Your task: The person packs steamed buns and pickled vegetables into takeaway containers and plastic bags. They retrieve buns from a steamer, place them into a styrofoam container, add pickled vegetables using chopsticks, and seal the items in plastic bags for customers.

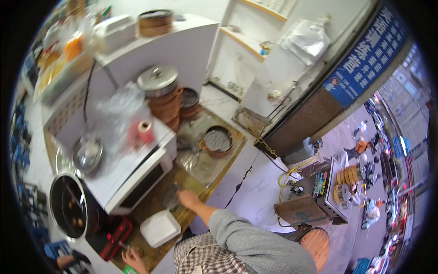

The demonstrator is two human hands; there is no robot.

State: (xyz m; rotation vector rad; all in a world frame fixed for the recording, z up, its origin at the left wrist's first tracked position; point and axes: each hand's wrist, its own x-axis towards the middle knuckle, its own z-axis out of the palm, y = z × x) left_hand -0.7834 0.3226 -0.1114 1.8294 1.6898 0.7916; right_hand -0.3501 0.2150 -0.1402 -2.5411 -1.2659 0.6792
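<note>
My right hand, in a grey sleeve, is over the brown tabletop with its fingers curled. Beside its fingertips is a blurred, translucent greyish thing; whether I hold it is unclear. A white foam container lies between my hands. Low in the picture, my left hand has its fingertips at a small shiny utensil, next to a red-edged black induction cooker. On the cooker stands a deep dark pot with liquid, a few pale pieces and a ladle-like handle inside.
A white cabinet bears a metal bowl, plastic bags and a red roll. Stacked steamers with a metal lid stand behind, near a single round steamer. Another person's hand shows at lower left. A street stove stands right.
</note>
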